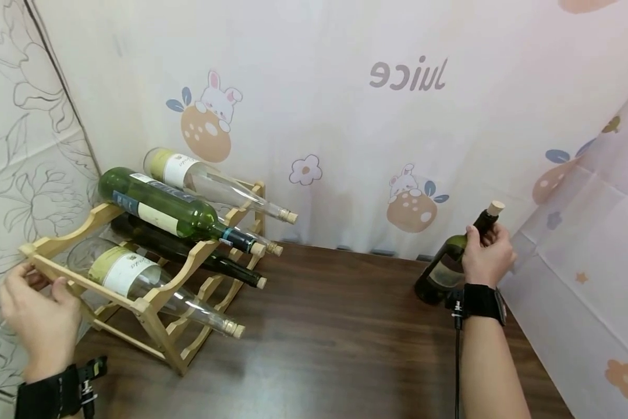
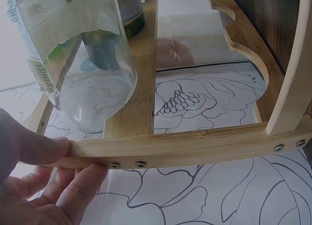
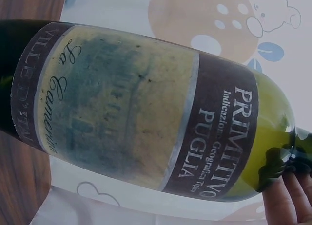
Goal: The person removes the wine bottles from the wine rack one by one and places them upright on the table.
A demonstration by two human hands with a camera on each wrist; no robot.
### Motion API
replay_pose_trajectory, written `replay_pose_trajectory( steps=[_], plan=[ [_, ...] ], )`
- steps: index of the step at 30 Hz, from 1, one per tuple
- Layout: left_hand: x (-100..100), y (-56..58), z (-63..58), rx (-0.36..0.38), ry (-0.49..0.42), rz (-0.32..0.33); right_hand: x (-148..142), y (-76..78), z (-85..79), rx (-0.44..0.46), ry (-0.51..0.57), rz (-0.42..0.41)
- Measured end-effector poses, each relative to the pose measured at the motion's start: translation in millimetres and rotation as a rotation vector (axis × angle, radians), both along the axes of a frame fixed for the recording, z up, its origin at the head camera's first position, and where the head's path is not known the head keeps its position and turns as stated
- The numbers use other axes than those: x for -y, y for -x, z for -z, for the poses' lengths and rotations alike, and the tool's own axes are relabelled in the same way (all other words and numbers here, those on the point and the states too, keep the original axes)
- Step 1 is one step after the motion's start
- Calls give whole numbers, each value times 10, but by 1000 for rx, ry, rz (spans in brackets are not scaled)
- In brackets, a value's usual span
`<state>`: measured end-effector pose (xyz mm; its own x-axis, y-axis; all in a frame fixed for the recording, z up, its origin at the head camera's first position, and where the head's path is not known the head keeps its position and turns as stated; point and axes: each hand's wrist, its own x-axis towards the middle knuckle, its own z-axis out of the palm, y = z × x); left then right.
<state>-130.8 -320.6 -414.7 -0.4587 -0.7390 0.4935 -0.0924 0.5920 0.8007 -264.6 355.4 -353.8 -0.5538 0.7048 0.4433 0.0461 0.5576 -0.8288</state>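
On the left, my left hand (image 1: 43,314) grips the end rail of a wooden wine rack (image 1: 162,337). In the left wrist view the thumb lies on top of the rail (image 2: 195,149) and the fingers curl under it. My right hand (image 1: 489,256) holds a dark green wine bottle (image 1: 444,273) round its neck, at the right by the back curtain. That bottle leans to the right, cork up, its base low by the tabletop. Its cream label with a dark "Primitivo Puglia" band (image 3: 224,132) fills the right wrist view, where some fingers (image 3: 278,205) show at the neck.
Lying in the rack, corks towards the right, are a near clear bottle (image 1: 127,273), a green bottle (image 1: 146,203), a back clear bottle (image 1: 188,173) and lower ones, including a dark bottle (image 1: 156,244). Brown wooden tabletop (image 1: 319,326) spans between hands; printed curtains (image 1: 319,105) enclose it.
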Motion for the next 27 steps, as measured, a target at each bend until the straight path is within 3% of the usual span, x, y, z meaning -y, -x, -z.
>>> replay_pose_trajectory(
  steps=[6,14,27],
  plan=[
    [10,-49,3,-11,65,5,36,-68,78,-18,51,-26],
    [15,-69,-23,47,10,-21,58,-68,86,-9,63,-46],
    [-9,-30,1,55,-8,-20,122,-66,29,-19,-39,-35]
  ],
)
